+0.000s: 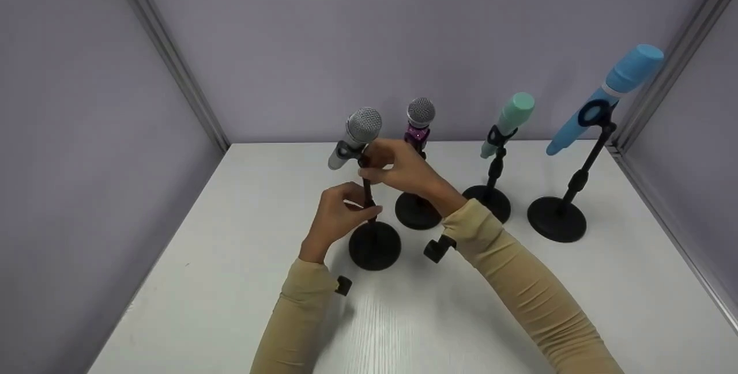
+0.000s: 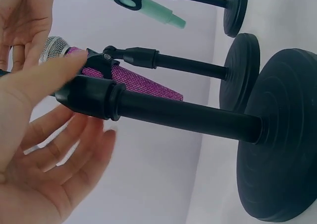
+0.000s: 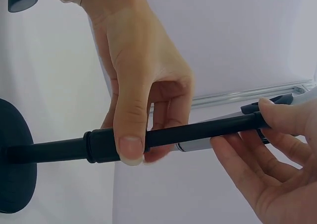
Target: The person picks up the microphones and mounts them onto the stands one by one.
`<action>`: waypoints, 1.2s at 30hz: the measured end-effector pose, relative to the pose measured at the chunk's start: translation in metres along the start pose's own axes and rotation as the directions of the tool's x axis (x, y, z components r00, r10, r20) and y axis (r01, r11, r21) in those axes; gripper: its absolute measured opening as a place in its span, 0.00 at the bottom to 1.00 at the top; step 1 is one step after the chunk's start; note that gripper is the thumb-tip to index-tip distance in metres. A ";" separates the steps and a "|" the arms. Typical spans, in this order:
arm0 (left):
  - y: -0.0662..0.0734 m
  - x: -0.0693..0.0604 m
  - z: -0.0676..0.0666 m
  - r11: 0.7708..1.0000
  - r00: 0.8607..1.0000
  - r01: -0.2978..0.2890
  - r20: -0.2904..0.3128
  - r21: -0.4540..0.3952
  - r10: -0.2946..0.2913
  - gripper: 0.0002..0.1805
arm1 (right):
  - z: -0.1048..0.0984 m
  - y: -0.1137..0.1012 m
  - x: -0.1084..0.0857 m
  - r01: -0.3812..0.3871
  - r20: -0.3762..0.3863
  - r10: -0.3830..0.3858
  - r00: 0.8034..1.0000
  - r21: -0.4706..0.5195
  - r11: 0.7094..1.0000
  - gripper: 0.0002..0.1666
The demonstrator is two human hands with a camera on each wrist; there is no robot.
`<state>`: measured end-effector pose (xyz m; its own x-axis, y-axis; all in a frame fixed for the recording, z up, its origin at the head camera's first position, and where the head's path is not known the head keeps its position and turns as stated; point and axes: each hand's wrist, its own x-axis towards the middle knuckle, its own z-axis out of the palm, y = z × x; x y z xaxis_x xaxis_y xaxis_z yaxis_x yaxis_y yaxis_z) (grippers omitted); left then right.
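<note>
A silver-headed microphone (image 1: 364,126) with a grey handle leans in the clip of a black desk microphone stand (image 1: 375,247). My left hand (image 1: 337,215) holds this stand by the thick collar low on its pole, the thumb lying across the collar (image 3: 104,144). Higher up, my right hand (image 1: 400,169) pinches the thin upper pole (image 3: 208,130) just under the clip, between thumb and fingers. The round base stands flat on the table. Part of the microphone's handle is hidden behind the pole and hands in the right wrist view.
Behind my right hand stands a purple glittery microphone (image 1: 417,132) on its own stand. Further right are a mint-green microphone (image 1: 515,113) and a taller blue one (image 1: 625,74), each on a black stand. Grey panels (image 1: 369,45) border the white table (image 1: 230,282).
</note>
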<state>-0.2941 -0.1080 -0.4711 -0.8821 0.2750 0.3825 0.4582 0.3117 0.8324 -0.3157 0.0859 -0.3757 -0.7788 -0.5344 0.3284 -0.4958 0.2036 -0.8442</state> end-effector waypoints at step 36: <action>0.001 -0.001 0.001 1.000 1.000 0.006 0.005 0.015 -0.006 0.14 | 0.001 -0.004 -0.002 -0.019 -0.007 0.019 1.000 -0.011 1.000 0.10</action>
<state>-0.2931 -0.1073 -0.4712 -0.8842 0.2776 0.3756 0.4545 0.3267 0.8287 -0.3119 0.0849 -0.3733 -0.7906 -0.5247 0.3157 -0.4852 0.2223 -0.8456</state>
